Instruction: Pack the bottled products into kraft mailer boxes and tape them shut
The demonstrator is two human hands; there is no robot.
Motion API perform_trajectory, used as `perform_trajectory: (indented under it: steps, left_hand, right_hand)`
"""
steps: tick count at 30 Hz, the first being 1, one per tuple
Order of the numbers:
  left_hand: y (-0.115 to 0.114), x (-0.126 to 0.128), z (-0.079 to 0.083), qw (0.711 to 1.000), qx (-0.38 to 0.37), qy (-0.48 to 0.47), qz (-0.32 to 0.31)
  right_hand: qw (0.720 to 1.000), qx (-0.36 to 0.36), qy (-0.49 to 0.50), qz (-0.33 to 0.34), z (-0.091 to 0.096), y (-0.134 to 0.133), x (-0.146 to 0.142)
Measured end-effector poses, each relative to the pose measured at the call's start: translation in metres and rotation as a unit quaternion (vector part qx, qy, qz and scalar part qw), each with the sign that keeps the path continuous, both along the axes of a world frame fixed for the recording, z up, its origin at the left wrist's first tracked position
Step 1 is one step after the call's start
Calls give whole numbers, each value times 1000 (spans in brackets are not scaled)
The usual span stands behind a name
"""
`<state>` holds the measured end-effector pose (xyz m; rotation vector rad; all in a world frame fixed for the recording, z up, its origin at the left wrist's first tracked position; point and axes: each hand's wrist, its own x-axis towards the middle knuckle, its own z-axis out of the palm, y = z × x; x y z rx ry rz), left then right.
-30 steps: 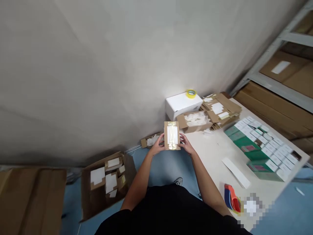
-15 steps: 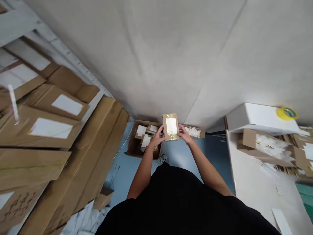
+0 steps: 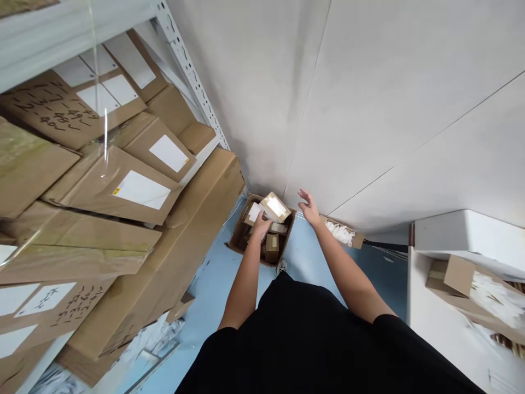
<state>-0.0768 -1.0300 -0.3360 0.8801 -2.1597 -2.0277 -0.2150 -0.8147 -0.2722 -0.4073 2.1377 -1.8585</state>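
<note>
Head view, looking down. The left hand (image 3: 261, 223) holds a small parcel (image 3: 276, 207) (brown card with a white label), its fingers curled on the near edge. The parcel is tilted and sits just above an open carton (image 3: 239, 241) on the blue floor (image 3: 213, 290), against the wall. Inside the carton lie other labelled parcels (image 3: 272, 247). The right hand (image 3: 309, 208) is apart from the parcel, empty, with its fingers spread wide. Just right of it is a low box of white filler (image 3: 343, 233). Large cartons (image 3: 135, 164) fill the left side.
</note>
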Motion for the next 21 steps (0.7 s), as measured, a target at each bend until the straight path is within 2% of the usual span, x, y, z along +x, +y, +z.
perform_trajectory:
  steps: [3,5,7,10,15,18,21]
  left_hand:
    - [-11,-3,9,996,-10,-8,83]
    - [-11,-7,17,993,-12,25,117]
    - [-4,-13,25,991,-9,49,127]
    - [16,-31,36,993,-7,75,95]
    - [75,-68,60,993,-8,121,-11]
    - [127,-87,77,988,0,128,-86]
    - [187,-99,91,976,-5,142,-167]
  right_hand:
    - [1000,-1,-16,3,5,14,7]
    - [1000,-6,-26,-13,7,26,11]
    - [999,-16,-27,-29,11,39,15]
    - [999,-26,-17,-43,21,61,20]
    - [996,-27,6,-91,41,111,31]
    - [990,-28,15,-140,46,153,43]
    - [979,-31,23,-202,47,206,59]
